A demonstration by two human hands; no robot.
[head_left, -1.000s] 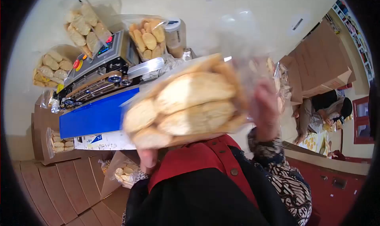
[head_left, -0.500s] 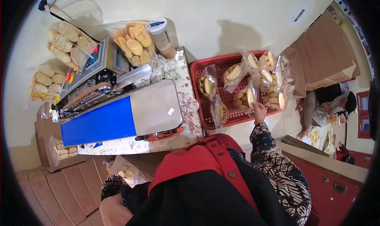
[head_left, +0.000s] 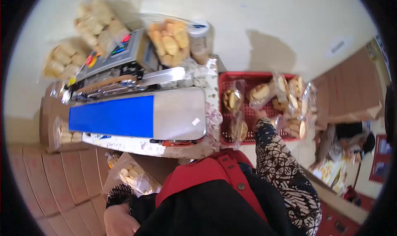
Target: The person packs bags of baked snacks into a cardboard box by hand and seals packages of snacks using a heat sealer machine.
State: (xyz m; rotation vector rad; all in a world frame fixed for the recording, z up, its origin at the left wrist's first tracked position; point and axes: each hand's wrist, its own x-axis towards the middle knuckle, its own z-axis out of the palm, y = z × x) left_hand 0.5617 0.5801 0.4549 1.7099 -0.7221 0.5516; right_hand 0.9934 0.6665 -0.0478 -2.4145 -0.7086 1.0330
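The person's two hands are well apart. The right hand (head_left: 259, 113) reaches forward into the red crate (head_left: 244, 74), at the near end of a filled clear bag (head_left: 260, 93) that lies slantwise just beyond the fingertips. The fingers are small and blurred there, so whether they are closed on the plastic or only touching it cannot be told.

To the left of this hand, also in the crate, lie an upper bag (head_left: 233, 100) and a lower bag (head_left: 239, 130), each with pale golden bread pieces inside. On the hand's other side, a crowded group of bags (head_left: 296, 93) fills the crate's right end.

The left hand (head_left: 120, 220) is low at the person's left side, far from the crate, its back showing and its fingers mostly out of sight; its grip cannot be told. The thing nearest to it is an open bag (head_left: 133, 175) of similar pieces, above it in view and below the edge of the desk (head_left: 124, 144).

On the desk, between the crate and a machine (head_left: 103, 66), stands a lidded jar (head_left: 199, 46), with a large bread bag (head_left: 169, 41) beside it.
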